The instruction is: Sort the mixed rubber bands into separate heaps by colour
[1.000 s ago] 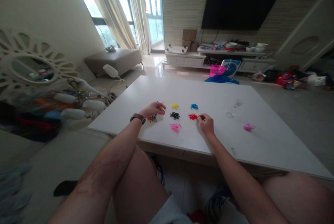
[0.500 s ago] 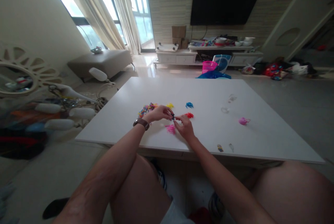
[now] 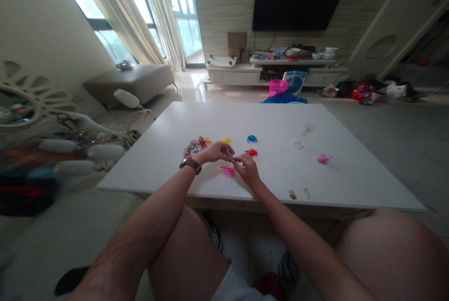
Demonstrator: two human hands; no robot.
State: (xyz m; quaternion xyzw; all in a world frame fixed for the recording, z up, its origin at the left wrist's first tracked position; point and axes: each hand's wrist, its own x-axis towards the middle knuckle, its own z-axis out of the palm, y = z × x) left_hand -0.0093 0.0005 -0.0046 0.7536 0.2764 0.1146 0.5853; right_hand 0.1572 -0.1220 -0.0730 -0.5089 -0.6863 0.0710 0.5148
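Observation:
My left hand (image 3: 218, 152), with a brown-strapped watch (image 3: 190, 165) on its wrist, is closed in a pinch above the white table (image 3: 273, 121). My right hand (image 3: 248, 168) meets it fingertip to fingertip, also pinching. Whatever lies between the fingers is tiny and mostly covered; only a dark speck shows. Left of the hands spreads a pile of small mixed-colour pieces (image 3: 196, 146). Around them sit single-colour heaps: yellow pieces (image 3: 225, 139), blue pieces (image 3: 251, 139), red pieces (image 3: 251, 152) and pink pieces (image 3: 227, 170), the last just below the fingertips.
A small pink item (image 3: 323, 159) and a clear ring-shaped item (image 3: 299, 145) lie on the right half of the table. Near its front edge are a small yellow-and-dark piece (image 3: 292, 194) and a pale one (image 3: 307, 193). A pink basket (image 3: 278, 87) stands beyond the table.
The camera view has shifted slightly. Both hands stay pinched together in the same place; the small dark bits seen between the fingertips earlier are now mostly hidden.

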